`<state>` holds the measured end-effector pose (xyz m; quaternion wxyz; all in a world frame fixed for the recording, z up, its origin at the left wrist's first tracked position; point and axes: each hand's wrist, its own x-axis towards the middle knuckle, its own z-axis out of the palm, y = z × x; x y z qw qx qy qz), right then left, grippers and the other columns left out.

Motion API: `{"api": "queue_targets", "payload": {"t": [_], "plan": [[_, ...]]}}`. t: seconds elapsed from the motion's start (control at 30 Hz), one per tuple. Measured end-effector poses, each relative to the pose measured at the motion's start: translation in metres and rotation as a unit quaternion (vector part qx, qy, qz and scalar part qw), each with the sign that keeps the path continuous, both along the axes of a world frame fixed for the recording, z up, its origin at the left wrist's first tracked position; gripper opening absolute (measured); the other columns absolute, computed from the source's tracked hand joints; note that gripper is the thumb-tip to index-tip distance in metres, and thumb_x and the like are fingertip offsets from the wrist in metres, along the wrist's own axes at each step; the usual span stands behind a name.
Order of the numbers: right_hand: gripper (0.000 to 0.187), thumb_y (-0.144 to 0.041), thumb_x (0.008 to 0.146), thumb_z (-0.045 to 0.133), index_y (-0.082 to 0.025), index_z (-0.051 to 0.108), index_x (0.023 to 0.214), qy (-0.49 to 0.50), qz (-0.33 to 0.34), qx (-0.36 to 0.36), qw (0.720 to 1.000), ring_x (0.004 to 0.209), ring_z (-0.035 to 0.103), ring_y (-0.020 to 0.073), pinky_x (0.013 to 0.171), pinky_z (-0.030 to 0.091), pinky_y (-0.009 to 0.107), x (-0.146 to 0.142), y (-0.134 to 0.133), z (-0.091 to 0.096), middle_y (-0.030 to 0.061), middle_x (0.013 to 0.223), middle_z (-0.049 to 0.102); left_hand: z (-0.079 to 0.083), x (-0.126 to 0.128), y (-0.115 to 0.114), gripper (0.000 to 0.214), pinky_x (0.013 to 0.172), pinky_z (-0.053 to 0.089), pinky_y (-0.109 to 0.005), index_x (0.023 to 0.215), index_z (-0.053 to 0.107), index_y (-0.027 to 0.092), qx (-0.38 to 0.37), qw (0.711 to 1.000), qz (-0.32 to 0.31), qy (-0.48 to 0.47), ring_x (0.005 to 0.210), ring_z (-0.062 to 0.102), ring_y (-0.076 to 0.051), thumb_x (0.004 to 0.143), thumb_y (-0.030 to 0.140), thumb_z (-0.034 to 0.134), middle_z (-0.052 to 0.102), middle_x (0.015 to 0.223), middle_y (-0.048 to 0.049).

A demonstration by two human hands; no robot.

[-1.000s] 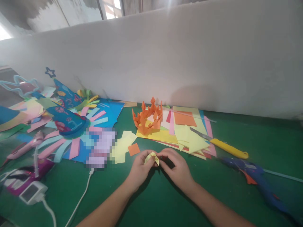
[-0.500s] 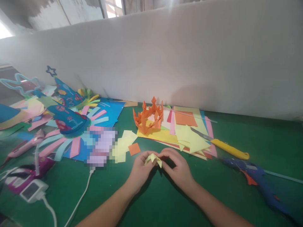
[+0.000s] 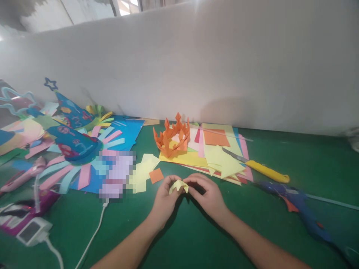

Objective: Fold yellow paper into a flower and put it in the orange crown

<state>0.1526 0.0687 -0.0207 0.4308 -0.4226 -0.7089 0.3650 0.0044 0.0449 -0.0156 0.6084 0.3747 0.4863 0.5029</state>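
The left hand [image 3: 166,198] pinches a small folded pale-yellow paper [image 3: 179,184] between thumb and fingers, and the right hand [image 3: 208,197] grips its right edge with thumb and forefinger, the fingertips of the two hands close together. The folded paper is held just above the green table [image 3: 185,239], at the front middle, its pointed flaps facing up and outward. Just beyond the left hand lies a small orange paper square [image 3: 156,175], with loose pale-yellow papers [image 3: 147,164] to its left. Behind the hands, an orange origami crown [image 3: 168,148] stands upright on a yellow sheet [image 3: 193,160], part of a spread of coloured paper. On the right side of that spread are pale-yellow paper pieces [image 3: 232,164], and a yellow-handled knife [image 3: 267,172] rests with its blade over the papers. Nearer the right edge lies a blue glue gun [image 3: 297,200]. Well to the left, a blue cone party hat [image 3: 74,144] with pink and pale-blue strips around its base sits beside a pixelated patch that cannot be made out.
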Motion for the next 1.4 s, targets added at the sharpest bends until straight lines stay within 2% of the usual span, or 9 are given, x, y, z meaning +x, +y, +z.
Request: {"api": "queue_targets", "payload": {"t": [0.27,0.4,0.57,0.87,1.1,1.4], "plan": [[0.010,-0.024,0.079,0.061,-0.021,0.068,0.085,0.053,0.013,-0.081,0.995,0.079,0.063,0.0175,0.071,0.051,0.028,0.000,0.003,0.000,0.0043,0.087,0.066,0.005,0.001,-0.001,0.018,0.068,0.039,-0.022,0.085,0.051,0.019,0.013,1.000,-0.021,0.003,0.072,0.050,-0.011,0.078,0.031,0.062,0.053,0.077,0.0012],[0.015,-0.033,0.078,0.063,-0.020,0.068,0.083,0.101,0.033,-0.127,0.986,0.073,0.062,0.0159,0.067,0.051,0.027,0.000,0.005,0.003,0.0033,0.082,0.064,0.005,0.002,-0.001,0.023,0.069,0.040,-0.022,0.085,0.050,0.020,0.022,0.999,-0.031,-0.014,0.073,0.051,-0.012,0.076,0.037,0.063,0.052,0.079,0.0006],[0.020,-0.038,0.076,0.065,-0.018,0.065,0.078,0.148,0.060,-0.164,0.974,0.068,0.060,0.0139,0.066,0.051,0.027,0.000,0.004,0.007,0.0016,0.076,0.061,0.006,0.002,-0.003,0.022,0.067,0.040,-0.022,0.087,0.051,0.021,0.021,0.998,-0.047,-0.047,0.072,0.050,-0.011,0.076,0.034,0.064,0.051,0.076,0.0015],[0.018,-0.036,0.077,0.065,-0.017,0.066,0.077,0.169,0.086,-0.194,0.962,0.069,0.058,0.0142,0.067,0.049,0.028,0.001,0.005,0.009,0.0018,0.075,0.060,0.003,0.001,-0.002,0.017,0.072,0.041,-0.023,0.085,0.052,0.021,0.018,0.995,-0.049,-0.090,0.072,0.051,-0.010,0.076,0.029,0.064,0.052,0.075,0.0023],[0.018,-0.035,0.080,0.062,-0.018,0.058,0.075,0.211,0.100,-0.231,0.945,0.067,0.057,0.0122,0.066,0.047,0.025,0.000,0.002,0.012,-0.0014,0.072,0.058,0.006,0.001,-0.003,0.015,0.074,0.041,-0.023,0.083,0.054,0.020,0.025,0.993,-0.063,-0.099,0.074,0.051,-0.010,0.074,0.021,0.066,0.050,0.083,0.0020],[0.028,-0.042,0.082,0.056,-0.019,0.047,0.069,0.180,0.070,-0.229,0.954,0.058,0.055,0.0115,0.060,0.047,0.025,-0.003,-0.002,0.011,-0.0033,0.061,0.053,0.006,0.000,-0.004,0.021,0.073,0.041,-0.026,0.085,0.052,0.019,-0.004,0.992,-0.088,-0.095,0.073,0.054,-0.012,0.073,0.028,0.067,0.057,0.077,-0.0001]]}}
